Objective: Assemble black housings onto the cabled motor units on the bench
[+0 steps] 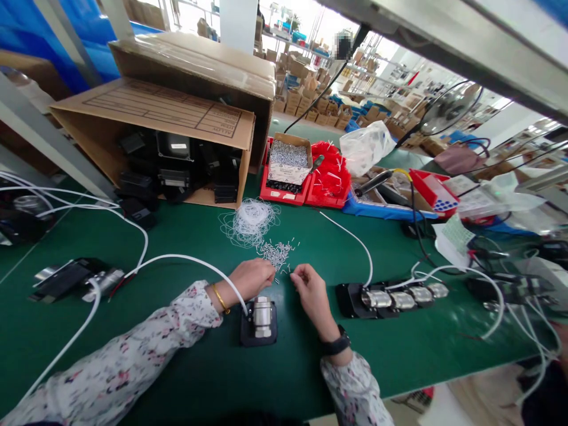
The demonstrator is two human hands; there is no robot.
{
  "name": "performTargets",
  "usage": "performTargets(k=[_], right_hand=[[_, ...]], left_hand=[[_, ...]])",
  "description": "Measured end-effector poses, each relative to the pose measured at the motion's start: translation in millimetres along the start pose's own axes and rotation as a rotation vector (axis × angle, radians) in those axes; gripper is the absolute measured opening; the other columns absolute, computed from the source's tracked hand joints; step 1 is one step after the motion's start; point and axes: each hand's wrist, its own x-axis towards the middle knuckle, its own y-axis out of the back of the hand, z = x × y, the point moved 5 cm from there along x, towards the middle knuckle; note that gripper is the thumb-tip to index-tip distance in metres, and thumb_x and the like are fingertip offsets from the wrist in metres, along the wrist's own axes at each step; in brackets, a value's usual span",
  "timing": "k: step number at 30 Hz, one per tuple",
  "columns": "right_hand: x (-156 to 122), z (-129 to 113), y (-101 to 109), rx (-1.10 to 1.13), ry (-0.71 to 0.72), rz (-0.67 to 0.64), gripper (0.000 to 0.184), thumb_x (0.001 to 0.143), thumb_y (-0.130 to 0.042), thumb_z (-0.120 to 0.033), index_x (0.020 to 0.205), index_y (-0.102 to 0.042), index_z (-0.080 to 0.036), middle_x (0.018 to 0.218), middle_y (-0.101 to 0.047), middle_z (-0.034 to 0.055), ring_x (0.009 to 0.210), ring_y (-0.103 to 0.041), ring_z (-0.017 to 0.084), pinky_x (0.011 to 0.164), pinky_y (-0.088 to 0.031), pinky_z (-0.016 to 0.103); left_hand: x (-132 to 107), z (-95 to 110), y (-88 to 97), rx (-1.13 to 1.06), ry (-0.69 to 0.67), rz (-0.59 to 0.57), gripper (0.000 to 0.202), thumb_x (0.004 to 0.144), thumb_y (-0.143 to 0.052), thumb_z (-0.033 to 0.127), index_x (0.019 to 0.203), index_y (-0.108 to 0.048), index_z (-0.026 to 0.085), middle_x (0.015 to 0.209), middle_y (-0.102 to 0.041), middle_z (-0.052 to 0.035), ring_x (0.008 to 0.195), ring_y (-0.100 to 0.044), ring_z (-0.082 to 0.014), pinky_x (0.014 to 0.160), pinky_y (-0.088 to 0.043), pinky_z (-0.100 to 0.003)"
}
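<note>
Green matting covers the surface (288,373), where a heap of tiny metal pins (276,253) lies just beyond two hands. The left hand (252,278) is curled, fingers tucked at the heap's near edge. The right hand (312,291) has its fingertips pinched together. Whether either grips a pin is too small to tell. A metal fitting (262,316) on a white tube (177,257) sits between the wrists. The pins look light, stiff and slick, apt to roll or scatter. A fingertip pinch across the shaft, one at a time, seems the surest hold.
</note>
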Motion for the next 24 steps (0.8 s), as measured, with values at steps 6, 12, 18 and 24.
performTargets(k=[6, 12, 18, 24], right_hand=[[-43, 0, -17, 0.507, -0.18, -0.09, 0.021, 0.083, -0.053, -0.035, 0.086, -0.061, -0.016, 0.069, -0.052, -0.0006, 0.06, -0.047, 0.013, 0.057, -0.039, 0.023], [-47, -15, -24, 0.488, -0.112, -0.177, 0.016, 0.086, -0.051, -0.032, 0.093, -0.056, -0.018, 0.075, -0.053, 0.0006, 0.064, -0.05, 0.013, 0.057, -0.042, 0.023], [-43, -31, -21, 0.201, 0.089, -0.16, 0.008, 0.084, -0.051, -0.02, 0.08, -0.058, -0.019, 0.077, -0.058, 0.0023, 0.069, -0.054, 0.015, 0.061, -0.044, 0.025], [-52, -32, -19, 0.156, 0.245, -0.012, 0.012, 0.086, -0.047, -0.015, 0.08, -0.056, -0.019, 0.078, -0.058, 0.0033, 0.074, -0.056, 0.016, 0.066, -0.047, 0.027]], left_hand=[[-14, -11, 10.3, -0.176, 0.126, 0.117, 0.01, 0.077, -0.052, 0.011, 0.071, -0.051, 0.018, 0.075, -0.054, 0.0, 0.076, -0.051, -0.0167, 0.071, -0.04, -0.028], [-70, -22, 17.7, -0.577, 0.427, 0.276, 0.019, 0.085, -0.043, 0.028, 0.093, -0.053, 0.012, 0.062, -0.052, 0.0025, 0.054, -0.051, -0.0112, 0.051, -0.042, -0.022], [-100, -18, 7.8, -0.891, 0.635, 0.459, 0.019, 0.074, -0.059, 0.03, 0.083, -0.064, 0.014, 0.071, -0.068, -0.0028, 0.065, -0.063, -0.0163, 0.065, -0.052, -0.029], [-89, -8, 6.3, -0.744, 0.482, 0.4, 0.014, 0.073, -0.059, 0.028, 0.076, -0.068, 0.017, 0.082, -0.072, -0.0041, 0.078, -0.066, -0.0197, 0.074, -0.053, -0.031]])
